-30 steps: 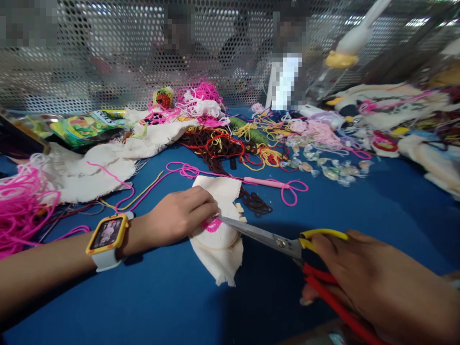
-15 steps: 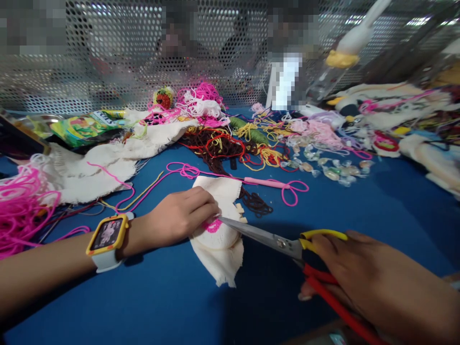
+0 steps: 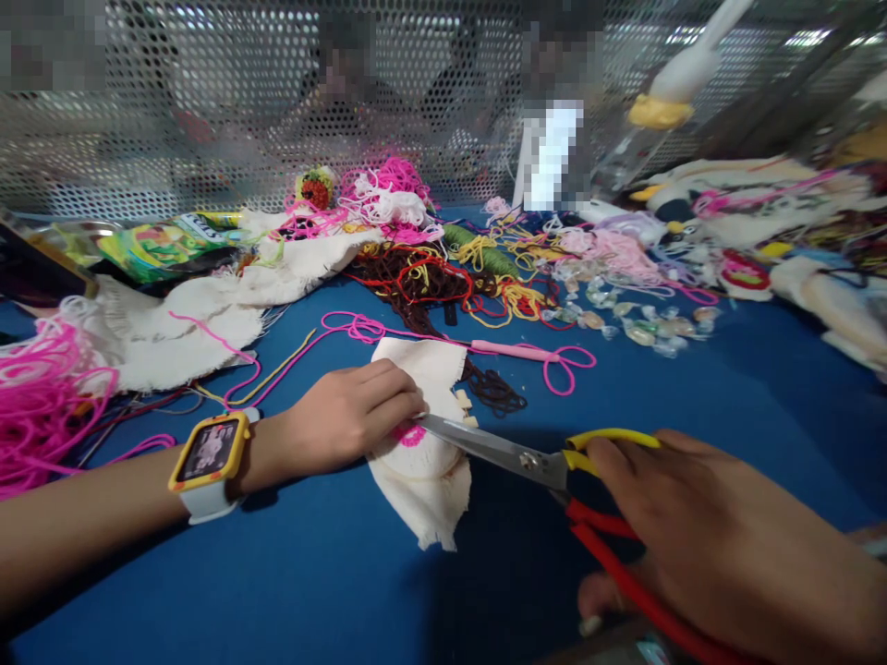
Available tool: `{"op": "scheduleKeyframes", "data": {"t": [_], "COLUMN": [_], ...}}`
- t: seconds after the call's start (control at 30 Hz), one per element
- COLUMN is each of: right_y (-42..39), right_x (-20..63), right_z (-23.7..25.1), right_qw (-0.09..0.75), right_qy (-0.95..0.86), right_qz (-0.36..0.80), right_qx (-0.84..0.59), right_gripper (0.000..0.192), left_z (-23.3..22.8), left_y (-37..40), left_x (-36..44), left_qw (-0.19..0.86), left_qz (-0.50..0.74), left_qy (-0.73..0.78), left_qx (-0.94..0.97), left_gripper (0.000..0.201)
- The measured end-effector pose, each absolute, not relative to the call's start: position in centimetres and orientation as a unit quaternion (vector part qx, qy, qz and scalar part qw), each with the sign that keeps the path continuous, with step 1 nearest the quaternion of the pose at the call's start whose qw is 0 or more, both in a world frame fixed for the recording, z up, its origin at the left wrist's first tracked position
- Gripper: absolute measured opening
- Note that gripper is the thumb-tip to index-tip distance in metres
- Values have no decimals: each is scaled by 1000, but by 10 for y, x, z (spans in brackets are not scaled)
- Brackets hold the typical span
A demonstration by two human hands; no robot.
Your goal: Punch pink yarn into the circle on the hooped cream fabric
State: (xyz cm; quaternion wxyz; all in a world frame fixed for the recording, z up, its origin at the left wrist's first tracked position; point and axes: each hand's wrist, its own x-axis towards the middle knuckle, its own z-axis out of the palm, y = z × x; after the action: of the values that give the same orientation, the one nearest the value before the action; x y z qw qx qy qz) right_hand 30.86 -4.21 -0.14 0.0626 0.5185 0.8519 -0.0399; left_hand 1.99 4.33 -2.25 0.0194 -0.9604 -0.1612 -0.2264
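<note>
A small piece of cream cloth (image 3: pixel 424 462) with frayed edges is pressed flat on the blue worktop (image 3: pixel 311 573) by the left hand (image 3: pixel 346 416), near the middle of the view. The fingers (image 3: pixel 398 402) of that hand are held close together and laid on the cloth, their tips just beside a pink stitched patch (image 3: pixel 410 434). A watch with a yellow case (image 3: pixel 210 450) is worn on the left wrist.

A pair of scissors (image 3: pixel 527 459) with one yellow and one red handle loop is gripped by the right hand (image 3: pixel 721 554), whose fingers are curled through and around the loops. The blades are seen nearly closed, and their tip is touching the cloth at the pink patch, right at the left fingertips.

Just behind the cloth, a pink cord (image 3: pixel 533 353) is looped over the worktop, with a dark brown thread tangle (image 3: pixel 493 390) beside it. Further back, a heap of red, yellow and brown yarn (image 3: pixel 443 277), larger cream fabric pieces (image 3: pixel 200 319) and scattered clear wrapped sweets (image 3: pixel 637 328) are spread. Loose pink yarn (image 3: pixel 34 397) is piled at the left edge, and a perforated metal screen (image 3: pixel 208 102) closes off the rear.
</note>
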Motion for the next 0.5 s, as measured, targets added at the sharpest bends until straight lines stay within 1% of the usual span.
{"op": "scheduleKeyframes", "data": {"t": [0.17, 0.27, 0.33, 0.43, 0.5], "right_y": [-38, -37, -38, -39, -39], "right_x": [299, 296, 297, 301, 304], "right_z": [3, 4, 4, 2, 1], "right_qw": [119, 146, 160, 143, 116], "right_qy": [829, 841, 854, 875, 881], "right_qz": [-63, -30, 3, 52, 70], "right_qx": [542, 520, 496, 460, 453], "right_gripper": [59, 53, 45, 34, 32], "left_z": [-23, -23, -24, -24, -23], "left_y": [43, 43, 43, 43, 43], "left_x": [19, 18, 18, 18, 19], "left_qw": [25, 31, 38, 43, 39], "left_qz": [-227, -225, -224, -224, -223], "left_qy": [-164, -166, -166, -165, -166], "left_qx": [-960, -960, -960, -959, -960], "left_gripper": [14, 15, 15, 16, 17]}}
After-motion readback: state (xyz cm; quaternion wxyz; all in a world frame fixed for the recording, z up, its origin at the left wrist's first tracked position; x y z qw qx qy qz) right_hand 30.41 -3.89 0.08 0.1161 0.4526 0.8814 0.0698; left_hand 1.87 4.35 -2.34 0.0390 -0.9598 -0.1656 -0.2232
